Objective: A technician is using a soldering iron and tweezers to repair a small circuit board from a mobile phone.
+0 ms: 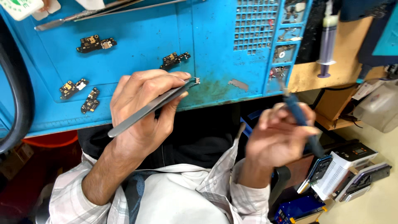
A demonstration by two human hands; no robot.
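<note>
My left hand [143,105] grips metal tweezers [153,105], whose tips pinch a tiny metal component [196,80] just above the blue work mat [215,54]. My right hand [277,132] holds a blue-handled tool [300,118] upright, off the mat's right edge; its thin tip points toward the mat's parts tray. Several small black circuit boards lie on the mat: one [96,43] at the upper left, one [175,59] just beyond my left fingers, and two [74,88] [90,101] to the left.
A gridded parts tray [255,25] with tiny pieces fills the mat's right side. More tweezers [83,16] lie at the top. A syringe [327,41] stands on the wooden bench. White and black devices [344,166] sit low on the right.
</note>
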